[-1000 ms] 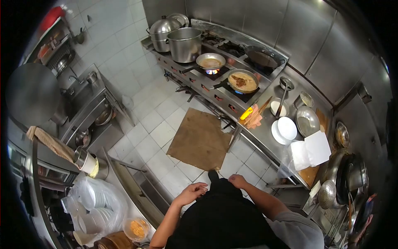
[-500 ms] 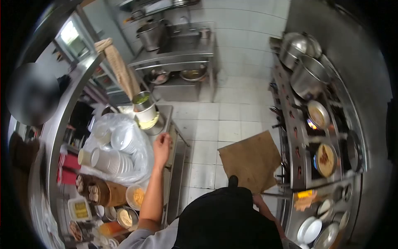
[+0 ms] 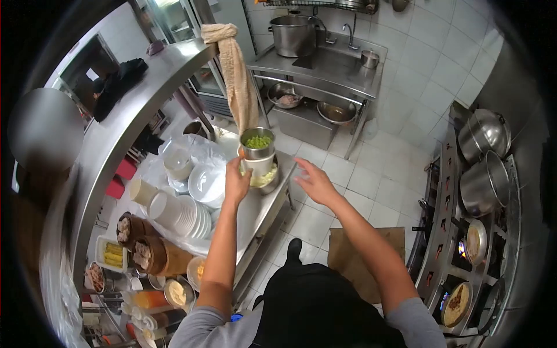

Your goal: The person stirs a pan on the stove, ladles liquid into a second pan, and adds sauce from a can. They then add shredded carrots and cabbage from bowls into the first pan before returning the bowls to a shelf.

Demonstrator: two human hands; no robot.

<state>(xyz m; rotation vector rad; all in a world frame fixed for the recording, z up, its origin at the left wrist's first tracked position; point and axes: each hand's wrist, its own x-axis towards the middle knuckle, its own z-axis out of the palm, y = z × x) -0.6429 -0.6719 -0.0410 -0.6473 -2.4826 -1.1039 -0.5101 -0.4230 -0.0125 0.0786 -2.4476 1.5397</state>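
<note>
My left hand is at the near left side of a white container, its fingers apart; whether it touches the container is hard to tell. A steel cup of chopped greens sits on top of that container. Under and beside it stands a steel pot with pale yellow pieces. To the right, my right hand reaches over the counter's edge with spread fingers and holds nothing. Stacked white bowls in clear plastic lie left of my left forearm.
Bamboo steamers and sauce bottles stand at the lower left. A towel hangs from the shelf post. On the right, pans and large pots sit on the stove. Brown cardboard covers some floor. A sink is behind.
The view has turned left, toward the counter. My left hand has moved up beside the white container. My right hand has come from beside my body toward the stacked containers, fingers spread.
</note>
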